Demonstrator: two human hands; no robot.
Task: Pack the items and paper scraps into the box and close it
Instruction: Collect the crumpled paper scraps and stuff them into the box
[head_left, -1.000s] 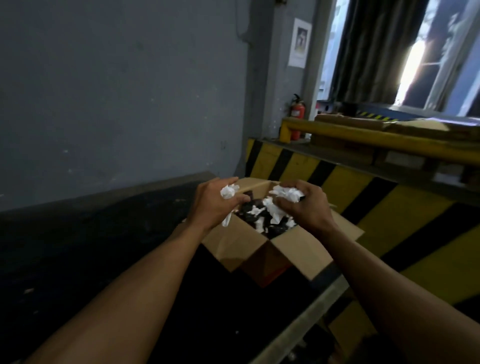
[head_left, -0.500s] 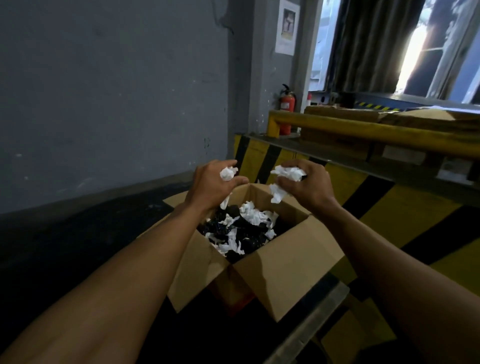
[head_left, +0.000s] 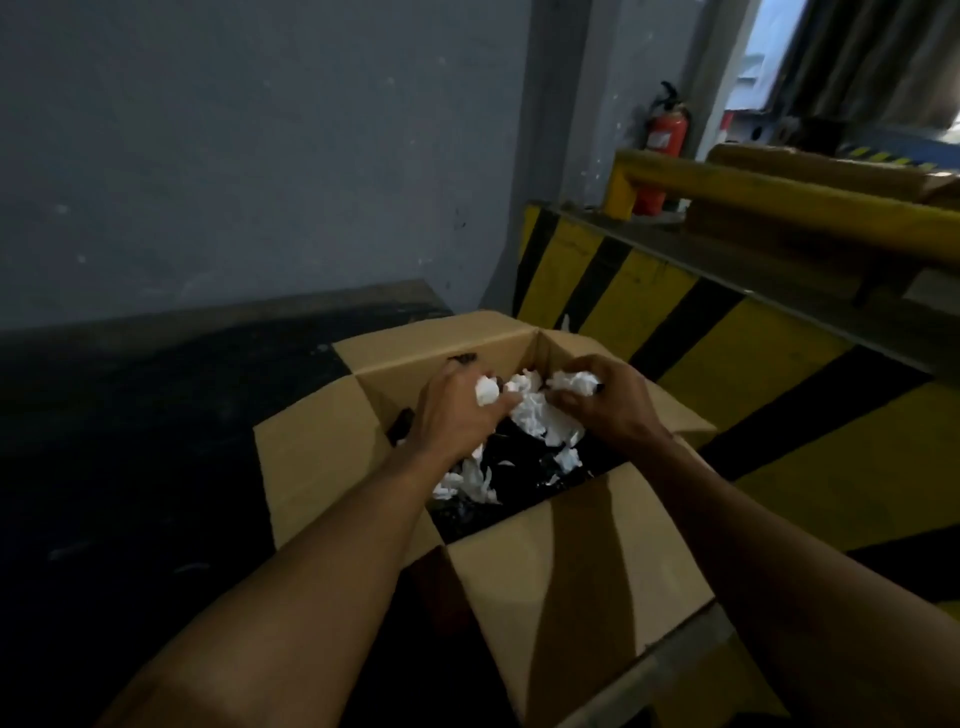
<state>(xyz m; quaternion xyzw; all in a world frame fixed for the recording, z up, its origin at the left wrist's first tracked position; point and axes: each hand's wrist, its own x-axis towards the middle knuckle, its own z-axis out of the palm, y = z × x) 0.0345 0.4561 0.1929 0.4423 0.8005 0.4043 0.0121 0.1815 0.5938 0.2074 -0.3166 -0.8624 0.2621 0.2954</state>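
Both hands clutch crumpled white paper over the open cardboard box (head_left: 332, 457): the left hand (head_left: 457, 415) grips one wad (head_left: 487, 391), the right hand (head_left: 605, 410) another (head_left: 571, 382). More paper scraps (head_left: 540, 423) lie on dark items (head_left: 519, 467) inside.

Grey wall (head_left: 234, 156), yellow/blk barrier (head_left: 649, 296), extinguisher (head_left: 665, 137)

Left hand (head_left: 457, 411), right hand (head_left: 609, 410): fists around paper scraps (head_left: 486, 391)
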